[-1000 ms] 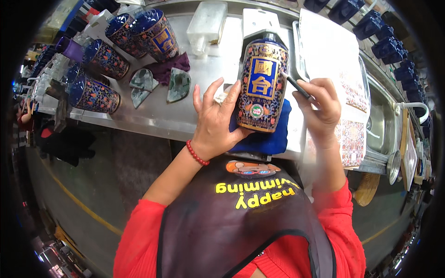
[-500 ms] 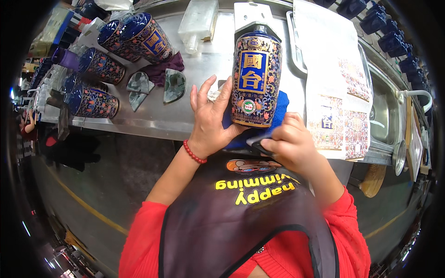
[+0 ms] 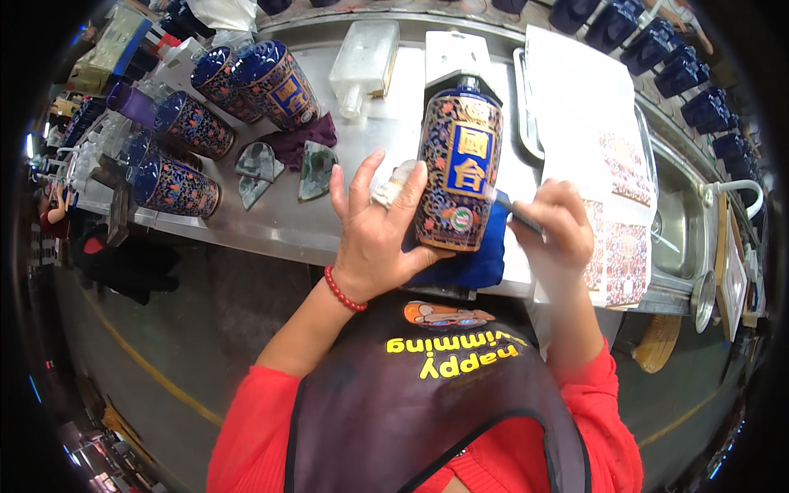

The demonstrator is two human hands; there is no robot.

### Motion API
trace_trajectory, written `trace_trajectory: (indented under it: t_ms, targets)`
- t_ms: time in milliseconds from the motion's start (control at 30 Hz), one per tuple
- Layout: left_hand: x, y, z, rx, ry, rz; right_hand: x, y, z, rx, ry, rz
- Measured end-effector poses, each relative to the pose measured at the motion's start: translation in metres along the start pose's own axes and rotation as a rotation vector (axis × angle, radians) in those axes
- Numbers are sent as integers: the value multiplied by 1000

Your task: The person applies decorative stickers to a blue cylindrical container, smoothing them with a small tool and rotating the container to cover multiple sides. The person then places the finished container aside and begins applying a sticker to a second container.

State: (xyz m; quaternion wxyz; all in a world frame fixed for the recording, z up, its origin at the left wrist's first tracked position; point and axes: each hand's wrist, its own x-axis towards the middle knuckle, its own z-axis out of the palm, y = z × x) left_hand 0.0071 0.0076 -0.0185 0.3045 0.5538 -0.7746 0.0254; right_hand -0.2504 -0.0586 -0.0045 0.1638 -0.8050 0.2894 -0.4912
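Observation:
A dark blue bottle (image 3: 440,181) with a colourful floral pattern and a gold-framed label lies tilted, its neck pointing away from me. Along its left side and base, my left hand (image 3: 374,226) grips it with index finger and thumb, the other fingers spread. A crumpled white wad (image 3: 385,194) shows between those fingers. My right hand (image 3: 563,226), partly blurred, is closed on a small dark-handled tool (image 3: 526,216). That tool's pale tip is at the bottle's right side, near the label's lower corner; its exact kind is unclear. Under the bottle's lower end lies a blue cloth (image 3: 489,261).
Printed decal sheets (image 3: 575,90) lie at the right, beside a metal sink (image 3: 689,209). Several patterned bottles (image 3: 177,185) stand at the left near a purple cloth (image 3: 308,140) and cut patterned pieces (image 3: 316,171). A clear bottle (image 3: 366,62) lies behind. Dark blue containers (image 3: 649,45) line the far right.
My right hand has moved up from below the bottle's base to its right side, bringing the tool along. The bottle has turned slightly, its label shifting right. The whole view has shifted.

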Motion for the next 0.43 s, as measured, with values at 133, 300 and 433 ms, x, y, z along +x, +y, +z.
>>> trace_trajectory:
  t_ms: [133, 300, 433]
  targets:
    - [3, 3, 2, -77, 33, -49, 8, -29, 10, -21, -234, -201]
    - [-5, -3, 11, -134, -38, -76, 54, 18, -3, 676, -354, 798]
    - [-5, -3, 5, -102, -62, -68, 75, 44, 24, -248, -36, -203]
